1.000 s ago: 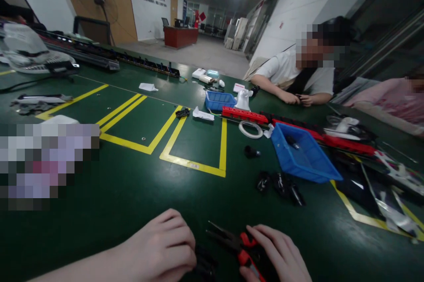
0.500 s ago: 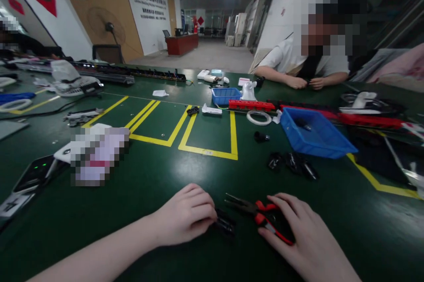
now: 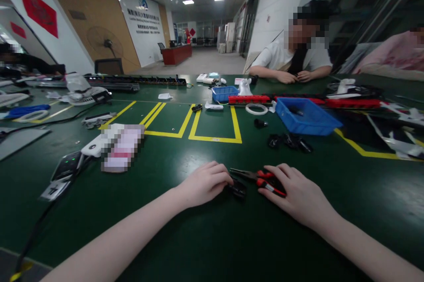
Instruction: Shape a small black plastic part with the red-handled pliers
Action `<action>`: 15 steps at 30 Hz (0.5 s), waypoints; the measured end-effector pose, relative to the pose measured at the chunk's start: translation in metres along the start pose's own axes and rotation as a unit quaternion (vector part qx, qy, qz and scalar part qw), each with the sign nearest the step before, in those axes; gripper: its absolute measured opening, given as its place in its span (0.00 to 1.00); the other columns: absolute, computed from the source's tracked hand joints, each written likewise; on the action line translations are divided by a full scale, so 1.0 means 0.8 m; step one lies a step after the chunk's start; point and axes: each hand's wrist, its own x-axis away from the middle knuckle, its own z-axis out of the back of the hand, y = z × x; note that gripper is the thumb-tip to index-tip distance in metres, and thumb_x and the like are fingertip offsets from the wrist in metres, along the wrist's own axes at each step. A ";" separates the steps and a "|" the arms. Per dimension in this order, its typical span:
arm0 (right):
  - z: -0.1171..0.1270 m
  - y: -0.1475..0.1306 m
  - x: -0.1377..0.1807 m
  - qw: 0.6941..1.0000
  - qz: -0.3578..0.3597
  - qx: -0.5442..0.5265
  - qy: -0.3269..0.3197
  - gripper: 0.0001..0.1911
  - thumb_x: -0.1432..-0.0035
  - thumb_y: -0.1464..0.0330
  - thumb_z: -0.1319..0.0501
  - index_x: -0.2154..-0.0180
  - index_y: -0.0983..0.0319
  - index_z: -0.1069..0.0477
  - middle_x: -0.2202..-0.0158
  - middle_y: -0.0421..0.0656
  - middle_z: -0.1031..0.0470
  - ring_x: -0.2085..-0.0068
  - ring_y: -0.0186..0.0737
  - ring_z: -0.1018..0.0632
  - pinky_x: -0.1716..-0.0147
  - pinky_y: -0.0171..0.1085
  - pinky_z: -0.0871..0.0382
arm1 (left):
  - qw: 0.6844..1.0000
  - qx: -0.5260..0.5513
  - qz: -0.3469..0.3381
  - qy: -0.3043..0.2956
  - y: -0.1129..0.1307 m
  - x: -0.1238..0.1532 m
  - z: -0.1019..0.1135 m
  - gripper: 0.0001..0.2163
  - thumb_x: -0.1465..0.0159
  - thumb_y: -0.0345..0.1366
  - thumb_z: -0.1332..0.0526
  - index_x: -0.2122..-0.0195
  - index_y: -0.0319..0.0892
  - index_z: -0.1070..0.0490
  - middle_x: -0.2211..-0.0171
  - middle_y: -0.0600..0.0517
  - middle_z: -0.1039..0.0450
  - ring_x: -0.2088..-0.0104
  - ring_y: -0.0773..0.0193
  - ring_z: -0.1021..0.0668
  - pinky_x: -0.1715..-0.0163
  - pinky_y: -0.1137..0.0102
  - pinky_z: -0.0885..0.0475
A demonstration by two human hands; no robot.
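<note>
My left hand [image 3: 207,183] is closed, its fingertips pinching the near end of a small glossy black part [image 3: 237,188] low over the green table. What kind of part it is, I cannot make out. Just right of it, my right hand [image 3: 291,189] grips needle-nose pliers [image 3: 261,179] by their red handles. The pliers' dark jaws [image 3: 243,173] point left, above the black part and close to my left fingertips. Whether the jaws touch the part cannot be made out.
Several black parts [image 3: 289,141] lie before a blue tray [image 3: 308,118]. A smaller blue tray [image 3: 225,93], red strips [image 3: 249,99] and a white ring [image 3: 256,109] sit farther back. At left are a blurred phone-like object [image 3: 122,147] and a device with a cable [image 3: 66,169]. A co-worker [image 3: 294,61] sits opposite.
My view has shifted, so the table and both hands appear higher and more of the right side shows. The left hand still pinches the black part and the right still holds the pliers.
</note>
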 end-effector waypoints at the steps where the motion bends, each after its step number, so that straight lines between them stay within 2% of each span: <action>1: 0.001 -0.001 0.000 1.000 -0.007 -0.012 -0.005 0.33 0.40 0.44 0.47 0.47 0.62 0.30 0.55 0.51 0.26 0.60 0.48 0.22 0.65 0.43 0.25 | 1.000 0.002 0.006 0.013 -0.002 0.000 -0.002 0.08 0.32 0.26 0.44 0.56 0.42 0.28 0.58 0.50 0.27 0.56 0.61 0.27 0.56 0.67 0.31; 5: 0.006 -0.005 -0.002 0.999 -0.034 -0.029 -0.011 0.30 0.41 0.45 0.46 0.50 0.61 0.29 0.57 0.49 0.27 0.63 0.45 0.22 0.67 0.43 0.25 | 0.996 0.025 0.043 0.071 -0.012 -0.003 -0.009 0.06 0.35 0.27 0.42 0.59 0.42 0.27 0.59 0.50 0.27 0.58 0.61 0.26 0.57 0.68 0.30; 8: 0.010 -0.006 -0.007 0.996 -0.056 -0.060 -0.026 0.30 0.45 0.43 0.44 0.54 0.59 0.28 0.57 0.47 0.27 0.66 0.44 0.21 0.70 0.41 0.25 | 0.992 0.061 0.057 0.089 -0.019 -0.007 -0.012 0.07 0.38 0.27 0.39 0.60 0.41 0.26 0.60 0.50 0.26 0.58 0.62 0.25 0.57 0.69 0.30; 11: 0.018 -0.006 -0.010 0.993 -0.081 -0.073 -0.049 0.25 0.46 0.45 0.42 0.60 0.58 0.27 0.59 0.47 0.26 0.67 0.43 0.21 0.71 0.40 0.25 | 0.986 0.111 0.082 0.097 -0.024 -0.011 -0.012 0.06 0.40 0.27 0.38 0.62 0.40 0.24 0.62 0.51 0.26 0.60 0.63 0.24 0.58 0.71 0.29; 15: 0.035 -0.005 -0.008 0.996 -0.059 -0.050 -0.054 0.20 0.44 0.50 0.43 0.61 0.58 0.27 0.61 0.46 0.25 0.69 0.43 0.21 0.77 0.38 0.28 | 0.979 0.134 0.112 0.103 -0.021 -0.015 -0.013 0.07 0.41 0.28 0.38 0.63 0.40 0.23 0.62 0.51 0.26 0.63 0.65 0.24 0.62 0.72 0.29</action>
